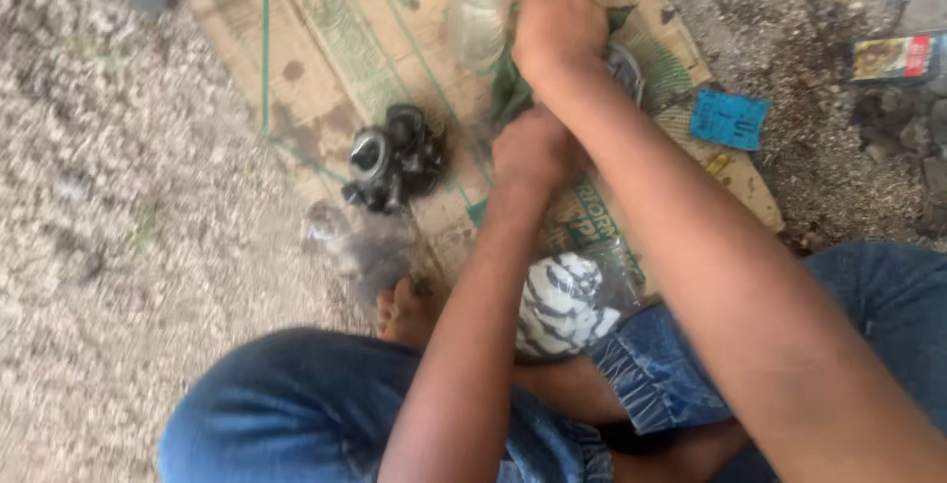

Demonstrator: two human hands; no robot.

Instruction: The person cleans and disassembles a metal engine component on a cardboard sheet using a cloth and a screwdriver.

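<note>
A: Item one, the hands?

B: Right hand [557, 34], fingers clenched over a green cloth [508, 88] beside a round metal part [624, 67]; whether they grip cloth or part is hidden. Left hand [533, 148], fingers curled shut just below it, contents out of sight.

A: Item two, what lies about them?

B: Flattened cardboard [326, 39] on gravel ground [99, 197]. On it, a black engine part [395, 157] left of the hands, apart from them. A clear plastic bottle [478, 4] touching the right hand. A striped cloth in a clear bag [567, 305] by the knees. A blue card [730, 120] off to the right.

A: Handling note?

B: My judgement: keep both hands low over the cardboard, cloth wrapped snug round the metal part, so nothing drops into the gravel.
</note>
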